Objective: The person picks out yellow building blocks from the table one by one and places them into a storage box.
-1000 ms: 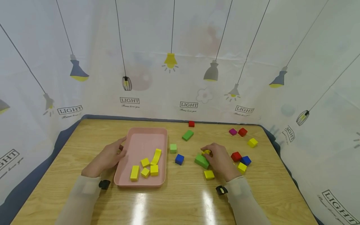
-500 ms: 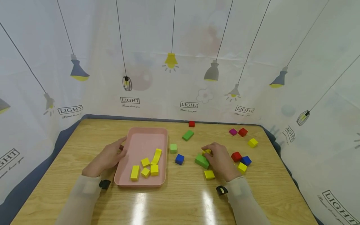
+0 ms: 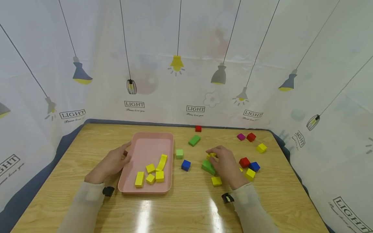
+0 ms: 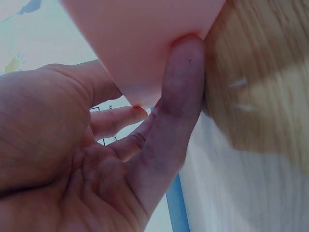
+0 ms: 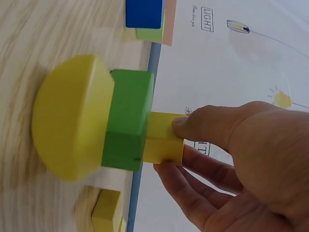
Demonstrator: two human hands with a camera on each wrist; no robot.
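My left hand [image 3: 113, 161] holds the left wall of the pink tray [image 3: 152, 142]; in the left wrist view, my fingers [image 4: 181, 77] lie against the tray's side [image 4: 125, 43]. Inside the tray are several yellow blocks [image 3: 139, 179]. With thumb and fingertips, my right hand [image 3: 225, 165] pinches a small yellow block [image 5: 163, 137], mostly covered by my fingers in the head view. Just in front of it lies a green block [image 3: 208, 167]. Nearer the front edge is a yellow block [image 3: 216, 181], with a curved outline in the right wrist view.
Between tray and right hand sit a blue cube [image 3: 186, 165] and a light green block [image 3: 179, 154]. Farther back are a green block [image 3: 194, 140] and a red block [image 3: 198, 128]. Right of the hand are red [image 3: 244, 162], blue [image 3: 254, 166] and yellow [image 3: 250, 174] blocks.
My right hand has shifted slightly left and away from me with the yellow block pinched in its fingers. The left hand and the tray have stayed put.
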